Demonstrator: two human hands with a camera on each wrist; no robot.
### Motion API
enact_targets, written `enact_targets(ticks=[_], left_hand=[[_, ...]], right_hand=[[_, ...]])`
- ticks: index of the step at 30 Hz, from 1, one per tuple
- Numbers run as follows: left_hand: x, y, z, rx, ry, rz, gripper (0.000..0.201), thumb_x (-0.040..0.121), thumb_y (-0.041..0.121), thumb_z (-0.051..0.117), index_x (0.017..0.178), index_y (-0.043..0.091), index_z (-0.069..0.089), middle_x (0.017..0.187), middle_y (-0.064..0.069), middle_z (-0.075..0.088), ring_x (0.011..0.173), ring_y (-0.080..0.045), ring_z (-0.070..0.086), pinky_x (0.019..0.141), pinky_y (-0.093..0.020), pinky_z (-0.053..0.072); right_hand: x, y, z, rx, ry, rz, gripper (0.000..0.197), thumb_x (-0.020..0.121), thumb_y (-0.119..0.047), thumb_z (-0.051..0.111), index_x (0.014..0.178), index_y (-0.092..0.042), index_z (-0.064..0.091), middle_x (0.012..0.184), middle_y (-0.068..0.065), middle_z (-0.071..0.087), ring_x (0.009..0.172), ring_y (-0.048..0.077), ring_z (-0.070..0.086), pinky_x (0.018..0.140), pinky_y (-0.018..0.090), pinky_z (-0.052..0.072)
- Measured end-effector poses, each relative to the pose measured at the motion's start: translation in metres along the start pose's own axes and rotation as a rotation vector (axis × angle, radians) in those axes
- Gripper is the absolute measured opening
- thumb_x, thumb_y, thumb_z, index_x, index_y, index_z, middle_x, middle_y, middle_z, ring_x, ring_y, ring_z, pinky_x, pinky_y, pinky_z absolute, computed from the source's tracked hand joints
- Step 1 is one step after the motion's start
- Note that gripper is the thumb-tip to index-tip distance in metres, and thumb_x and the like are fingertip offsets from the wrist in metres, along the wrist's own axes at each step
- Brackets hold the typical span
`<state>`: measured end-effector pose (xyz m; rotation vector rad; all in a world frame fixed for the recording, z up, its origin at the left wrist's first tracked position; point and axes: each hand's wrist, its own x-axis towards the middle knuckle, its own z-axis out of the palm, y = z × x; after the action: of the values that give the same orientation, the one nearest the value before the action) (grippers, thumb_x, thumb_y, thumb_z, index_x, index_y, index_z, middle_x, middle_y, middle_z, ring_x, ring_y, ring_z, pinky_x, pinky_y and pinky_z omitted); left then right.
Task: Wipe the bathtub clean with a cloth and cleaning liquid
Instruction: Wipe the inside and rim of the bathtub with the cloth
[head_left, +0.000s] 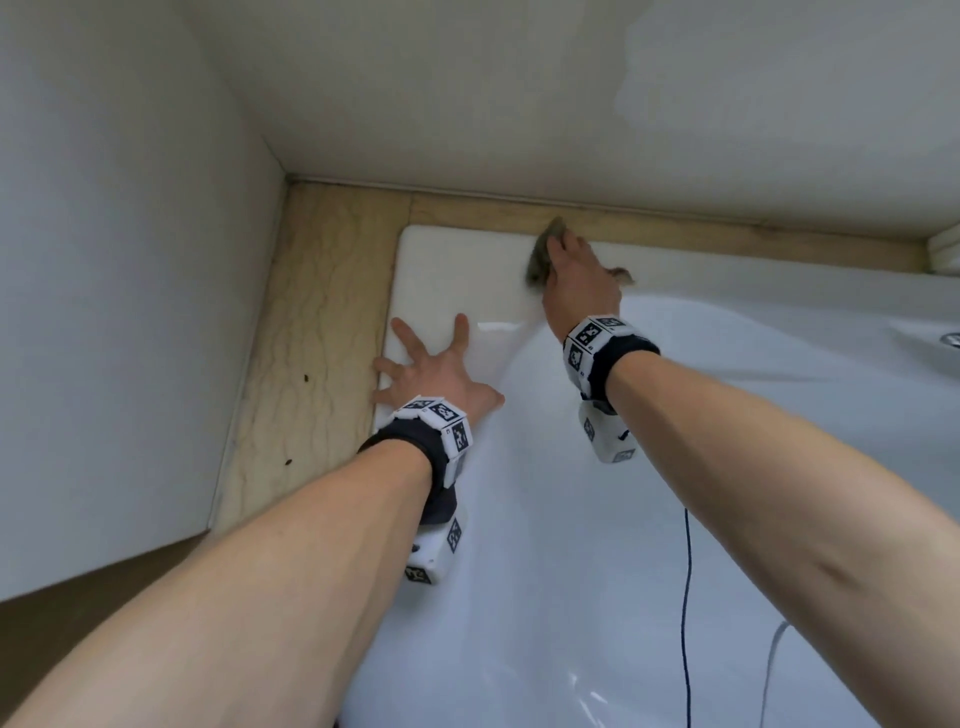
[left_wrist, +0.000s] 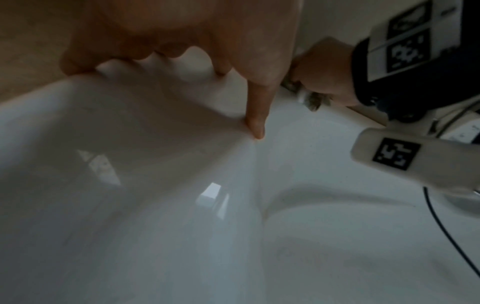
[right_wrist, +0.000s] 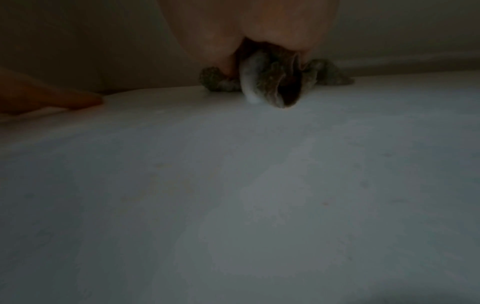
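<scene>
The white bathtub (head_left: 571, 519) fills the lower right of the head view. My right hand (head_left: 576, 280) grips a bunched grey-brown cloth (head_left: 540, 254) and presses it on the far rim (head_left: 467, 260) near the wooden edge. In the right wrist view the cloth (right_wrist: 270, 82) bulges from under my palm (right_wrist: 259, 30) onto the tub surface (right_wrist: 233, 185). My left hand (head_left: 426, 364) lies flat with its fingers spread on the rim's left corner. Its thumb (left_wrist: 255, 115) touches the white surface. The left wrist view shows my right hand (left_wrist: 324, 72) and a bit of cloth (left_wrist: 313, 100).
A pale wooden surround (head_left: 311, 312) borders the tub on the left and far sides, below white walls (head_left: 104, 260). A thin dark cable (head_left: 687, 597) hangs over the basin. A chrome fitting (head_left: 951, 340) shows at the right edge.
</scene>
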<state>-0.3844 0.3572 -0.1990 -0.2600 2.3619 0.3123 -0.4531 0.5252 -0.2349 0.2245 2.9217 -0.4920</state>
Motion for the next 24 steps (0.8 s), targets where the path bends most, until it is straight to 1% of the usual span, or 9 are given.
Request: enact_targets(ticks=[3,7,11,14,16,19,21,22,24], left_hand=[[0.000,-0.001,-0.001,-0.006,-0.008,0.007,0.107,0.067,0.059,0.070,0.144,0.056,-0.004,0.155,-0.010,-0.030,0.139,-0.053,-0.001,0.104,-0.067,0.026],[-0.002,-0.002,-0.002,-0.013,-0.022,0.012,0.109,0.065,0.059,0.070,0.144,0.057,-0.005,0.154,-0.008,-0.032,0.140,-0.054,-0.004,0.105,-0.067,0.025],[-0.003,-0.002,-0.005,-0.012,-0.039,0.013,0.109,0.065,0.059,0.070,0.143,0.058,-0.006,0.154,-0.008,-0.033,0.140,-0.054,-0.005,0.104,-0.068,0.026],[-0.003,-0.002,-0.006,-0.009,-0.050,0.015,0.109,0.066,0.058,0.071,0.143,0.057,-0.006,0.153,-0.009,-0.034,0.140,-0.053,-0.006,0.104,-0.068,0.025],[-0.004,-0.003,-0.007,-0.010,-0.064,0.016,0.109,0.068,0.058,0.071,0.143,0.057,-0.007,0.152,-0.009,-0.036,0.140,-0.053,-0.007,0.104,-0.068,0.025],[-0.004,-0.009,-0.006,0.000,-0.072,0.044,0.108,0.070,0.056,0.069,0.144,0.055,-0.009,0.152,-0.008,-0.036,0.141,-0.051,-0.008,0.105,-0.066,0.027],[-0.004,-0.020,-0.006,-0.052,-0.043,0.075,0.103,0.073,0.047,0.067,0.147,0.051,-0.004,0.156,-0.003,-0.029,0.144,-0.045,-0.002,0.108,-0.058,0.029],[-0.003,-0.026,-0.006,-0.105,-0.016,0.084,0.098,0.075,0.039,0.066,0.149,0.048,0.002,0.158,0.000,-0.023,0.145,-0.040,0.004,0.109,-0.052,0.032],[-0.003,-0.042,-0.008,-0.207,0.077,0.079,0.086,0.076,0.026,0.059,0.150,0.043,0.017,0.161,0.004,-0.004,0.140,-0.030,0.027,0.104,-0.042,0.039]], right_hand=[[0.000,-0.025,0.012,0.003,-0.070,-0.157,0.049,0.100,-0.014,0.035,0.148,-0.014,0.034,0.159,0.004,0.024,0.147,0.023,0.020,0.115,0.038,0.028],[-0.008,-0.015,0.010,-0.030,-0.102,-0.209,0.047,0.104,-0.021,0.031,0.151,-0.014,0.028,0.161,0.003,0.018,0.148,0.022,0.016,0.118,0.035,0.020],[0.001,0.042,-0.011,-0.015,-0.042,0.003,0.052,0.099,-0.008,0.036,0.150,-0.012,0.030,0.160,0.006,0.020,0.147,0.023,0.018,0.116,0.036,0.024],[0.007,0.085,-0.028,-0.056,0.011,0.162,0.052,0.097,-0.007,0.036,0.149,-0.009,0.032,0.158,0.010,0.025,0.145,0.027,0.025,0.114,0.038,0.029],[0.007,0.094,-0.030,-0.073,0.037,0.215,0.050,0.097,-0.008,0.037,0.147,-0.008,0.034,0.156,0.011,0.029,0.141,0.030,0.031,0.111,0.043,0.034],[0.006,0.071,-0.018,-0.072,0.078,0.194,0.048,0.095,-0.007,0.038,0.143,-0.006,0.038,0.150,0.014,0.034,0.136,0.033,0.036,0.105,0.047,0.039],[0.008,0.043,-0.004,-0.039,0.085,0.102,0.048,0.093,-0.006,0.038,0.141,-0.004,0.040,0.148,0.016,0.037,0.135,0.033,0.037,0.105,0.046,0.039],[0.010,0.028,0.003,-0.024,0.093,0.041,0.049,0.092,-0.007,0.037,0.140,-0.003,0.041,0.147,0.016,0.039,0.134,0.033,0.037,0.105,0.045,0.038],[0.016,-0.006,0.015,-0.011,0.103,-0.071,0.051,0.089,-0.011,0.036,0.138,-0.002,0.045,0.145,0.017,0.042,0.133,0.033,0.038,0.107,0.042,0.035]])
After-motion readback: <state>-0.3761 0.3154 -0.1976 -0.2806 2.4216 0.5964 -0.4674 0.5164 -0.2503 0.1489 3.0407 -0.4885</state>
